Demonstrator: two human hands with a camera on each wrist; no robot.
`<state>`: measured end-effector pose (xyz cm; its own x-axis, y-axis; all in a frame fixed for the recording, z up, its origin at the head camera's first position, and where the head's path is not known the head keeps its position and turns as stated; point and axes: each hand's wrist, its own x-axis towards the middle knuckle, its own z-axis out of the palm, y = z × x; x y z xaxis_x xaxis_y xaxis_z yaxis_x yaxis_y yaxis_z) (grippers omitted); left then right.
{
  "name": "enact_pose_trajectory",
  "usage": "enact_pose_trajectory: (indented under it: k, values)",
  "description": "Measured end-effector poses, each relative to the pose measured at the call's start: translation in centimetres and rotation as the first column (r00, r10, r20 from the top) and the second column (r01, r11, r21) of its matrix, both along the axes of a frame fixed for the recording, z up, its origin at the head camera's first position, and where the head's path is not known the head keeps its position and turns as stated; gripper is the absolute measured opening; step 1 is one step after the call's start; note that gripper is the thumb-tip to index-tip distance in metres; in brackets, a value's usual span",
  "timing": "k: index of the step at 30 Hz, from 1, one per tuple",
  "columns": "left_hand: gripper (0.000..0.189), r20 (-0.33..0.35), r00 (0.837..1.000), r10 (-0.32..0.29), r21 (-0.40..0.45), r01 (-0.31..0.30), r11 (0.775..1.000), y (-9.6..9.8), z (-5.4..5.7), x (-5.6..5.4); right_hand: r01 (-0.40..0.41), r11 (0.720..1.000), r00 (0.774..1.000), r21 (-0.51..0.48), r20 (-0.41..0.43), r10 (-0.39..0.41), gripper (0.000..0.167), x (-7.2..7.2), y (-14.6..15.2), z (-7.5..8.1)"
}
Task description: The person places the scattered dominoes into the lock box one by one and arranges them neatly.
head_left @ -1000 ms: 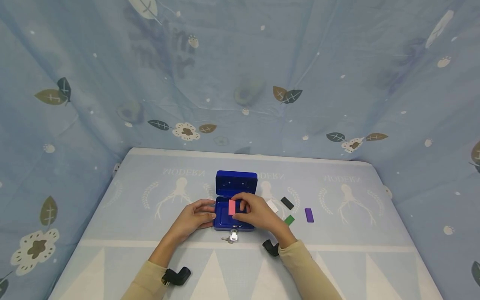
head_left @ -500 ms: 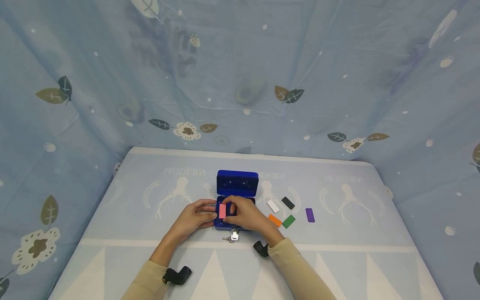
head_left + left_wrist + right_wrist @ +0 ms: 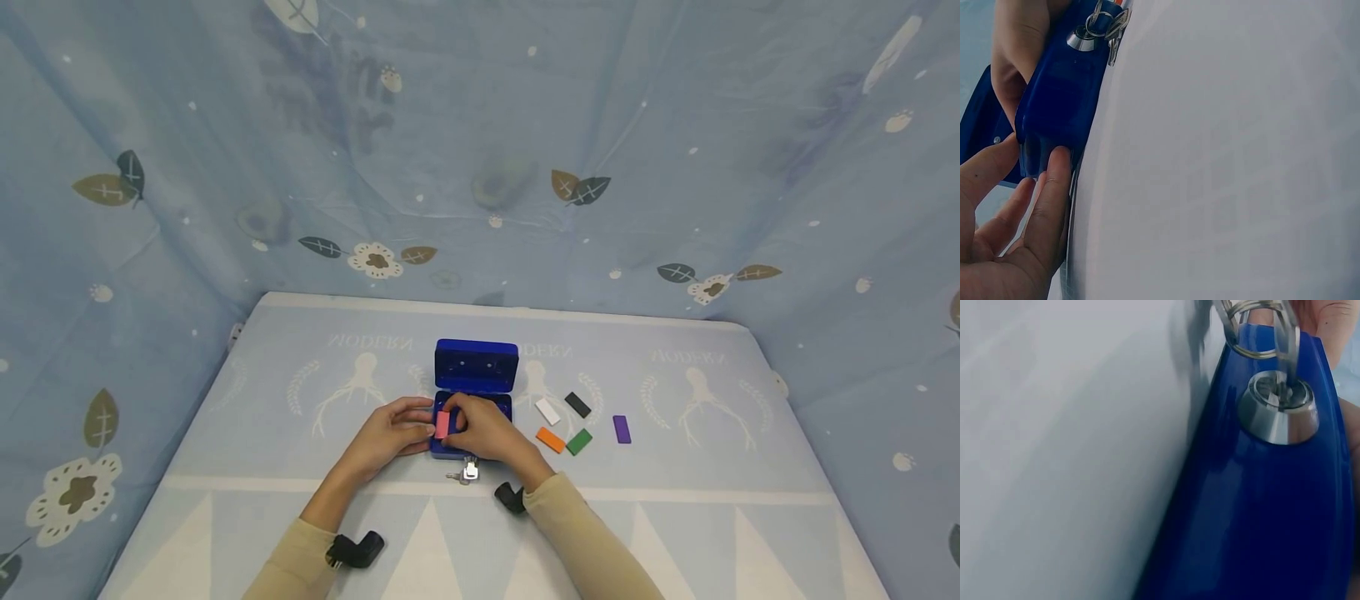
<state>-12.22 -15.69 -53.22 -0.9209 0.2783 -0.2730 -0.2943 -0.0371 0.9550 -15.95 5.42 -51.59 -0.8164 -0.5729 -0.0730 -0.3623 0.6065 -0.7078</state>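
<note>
A blue metal cash box (image 3: pixel 447 453) stands on the table with its lid (image 3: pixel 476 367) raised. Keys (image 3: pixel 457 477) hang from the lock (image 3: pixel 1279 409) on its front wall. My left hand (image 3: pixel 392 427) rests against the box's left end, and the left wrist view has its fairly straight fingertips (image 3: pixel 1058 159) on the blue corner. Between the thumb and fingers of my right hand (image 3: pixel 483 427) is a pink rectangular block (image 3: pixel 442 425), pinched inside the box near its left wall. The hand covers much of the box's interior.
Right of the box lie several flat blocks: white (image 3: pixel 547 411), black (image 3: pixel 577 405), orange (image 3: pixel 551 440), green (image 3: pixel 579 442) and, farther right, purple (image 3: pixel 622 429). A patterned cloth covers the table (image 3: pixel 705 467). Blue curtains (image 3: pixel 480 125) hang around it.
My right hand has carried the pink block leftward inside the box, toward its left wall, uncovering the orange block on the table. The left hand has stayed at the box's end.
</note>
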Motion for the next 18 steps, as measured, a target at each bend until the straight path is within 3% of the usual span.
enact_pose_trajectory:
  k: [18]
  values:
    - [0.052, 0.003, 1.000, 0.000, -0.005, 0.000, 1.000, 0.02, 0.15, 0.00, 0.014, 0.997, 1.000, 0.077, -0.010, -0.013, 0.047, 0.12, -0.52, -0.29]
